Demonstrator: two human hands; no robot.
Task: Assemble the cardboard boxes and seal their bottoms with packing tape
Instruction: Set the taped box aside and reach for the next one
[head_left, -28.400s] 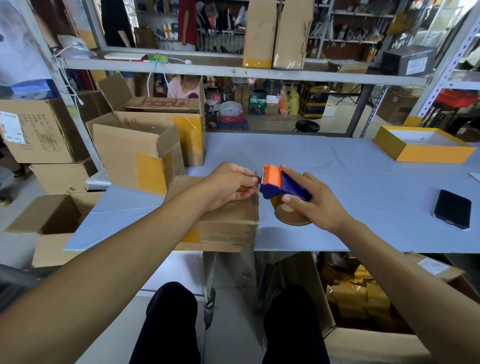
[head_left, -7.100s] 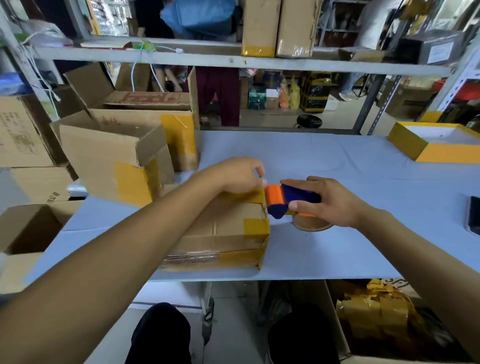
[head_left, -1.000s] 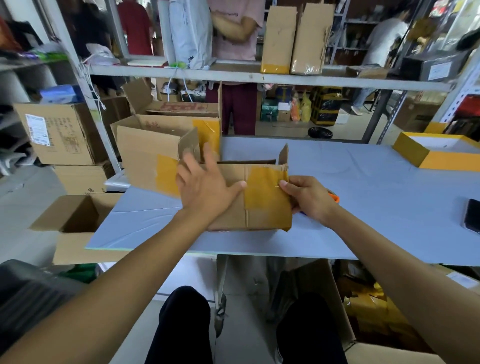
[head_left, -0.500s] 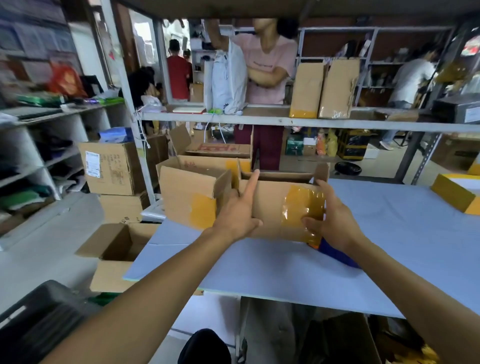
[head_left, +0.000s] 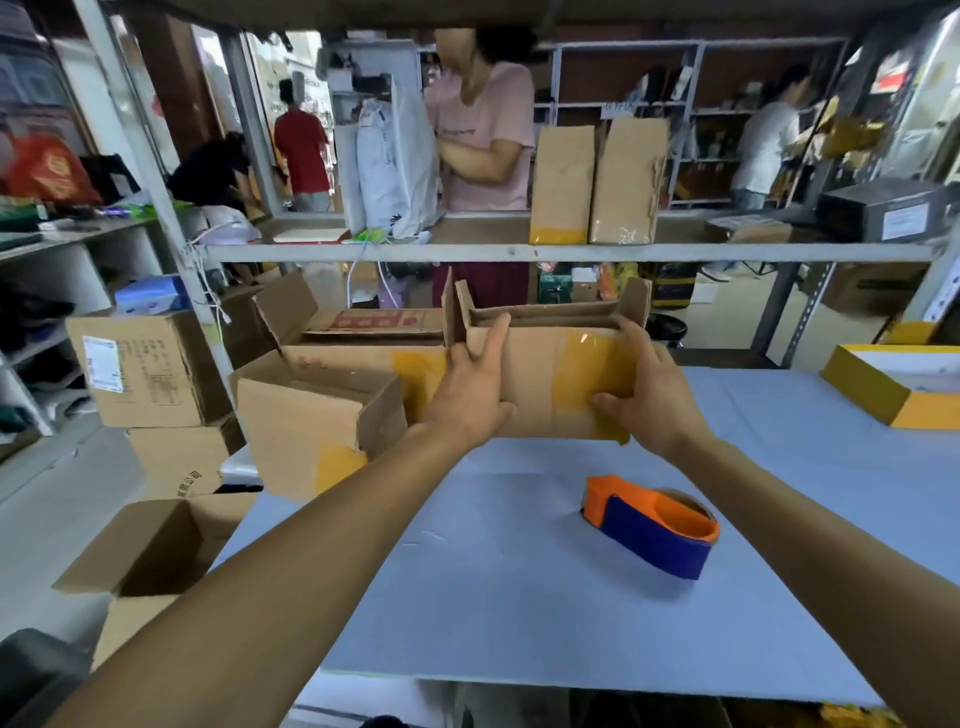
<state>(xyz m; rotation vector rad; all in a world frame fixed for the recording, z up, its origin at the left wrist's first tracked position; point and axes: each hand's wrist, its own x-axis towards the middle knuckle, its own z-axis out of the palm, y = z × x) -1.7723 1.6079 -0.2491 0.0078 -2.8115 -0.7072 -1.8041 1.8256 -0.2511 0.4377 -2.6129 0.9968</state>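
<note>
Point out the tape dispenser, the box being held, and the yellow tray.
tape dispenser (head_left: 655, 535): head view, on its blue side.
held cardboard box (head_left: 530, 374): head view, bare front wall between the hands.
yellow tray (head_left: 862, 387): head view, on its near side wall.

Bare table (head_left: 493, 571) nearside; tape dispenser (head_left: 649, 530) right; seemingly crowded boxes (head_left: 311, 415) left
</note>
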